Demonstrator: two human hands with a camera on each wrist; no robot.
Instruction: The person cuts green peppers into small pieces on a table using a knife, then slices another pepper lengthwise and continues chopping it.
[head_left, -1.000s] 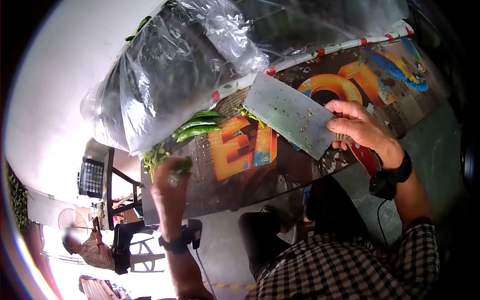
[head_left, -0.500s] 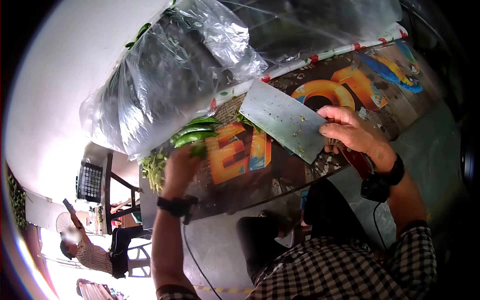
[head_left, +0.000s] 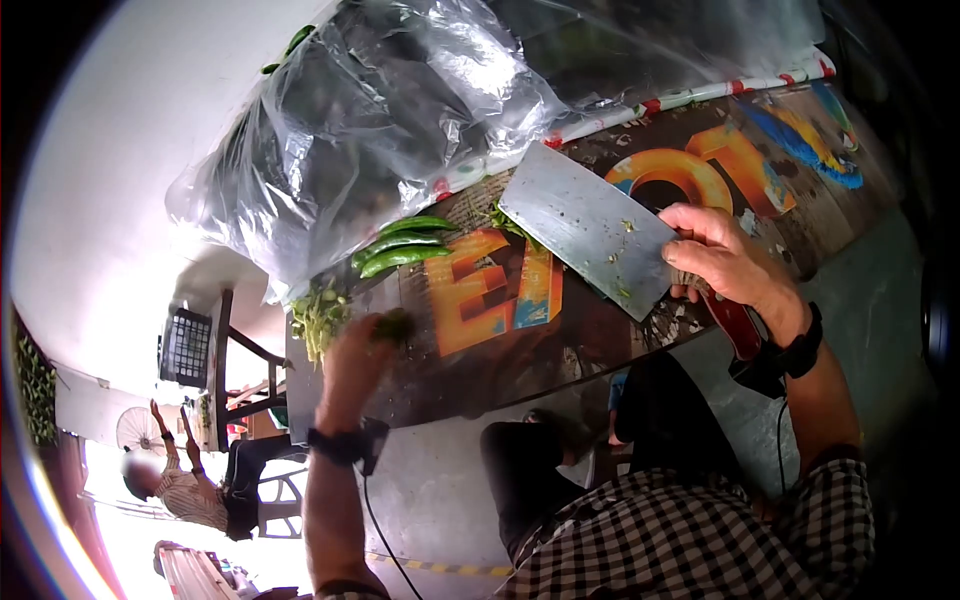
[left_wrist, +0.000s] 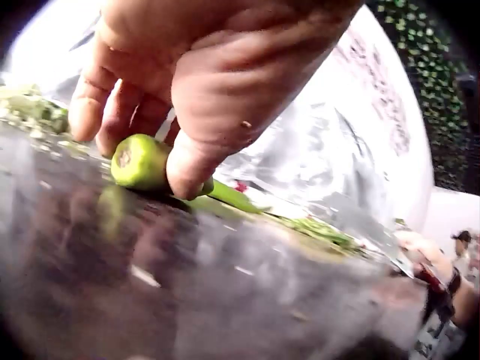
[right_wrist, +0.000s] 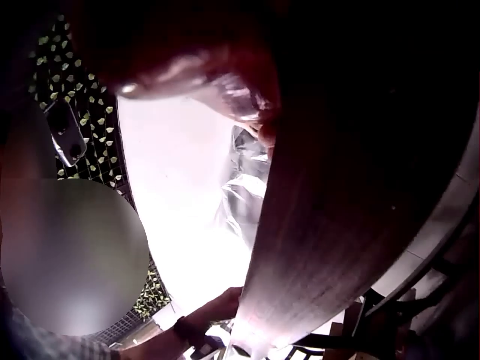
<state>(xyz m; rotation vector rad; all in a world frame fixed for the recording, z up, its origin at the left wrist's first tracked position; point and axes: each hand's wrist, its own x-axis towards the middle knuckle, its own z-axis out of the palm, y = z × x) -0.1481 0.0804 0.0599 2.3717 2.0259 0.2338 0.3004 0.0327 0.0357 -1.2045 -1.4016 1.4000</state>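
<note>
A wide-bladed cleaver (head_left: 590, 225) lies flat over the table, its blade speckled with green bits. My right hand (head_left: 725, 262) grips it where blade meets red handle, thumb on top of the blade. At the table's left end, my left hand (head_left: 355, 365) pinches a green pepper (left_wrist: 139, 163) between thumb and fingers, close over the tabletop; its blunt pale end faces the left wrist camera. Beyond that hand lie long green peppers (head_left: 405, 255) side by side. Pale green stem trimmings (head_left: 318, 320) are heaped beside my left hand. More trimmings (head_left: 510, 225) show at the cleaver's far edge.
A large clear plastic bag (head_left: 340, 150) covers the table's far side. The printed tabletop (head_left: 470, 380) has scattered scraps near its front edge. To the left, a person (head_left: 185, 495) sits near a dark crate (head_left: 185, 347).
My left hand moved from the trimmings toward the peppers, then slightly back, with a green thing at its fingertips. The right hand keeps its grip on the cleaver. The seated person's arms changed position.
</note>
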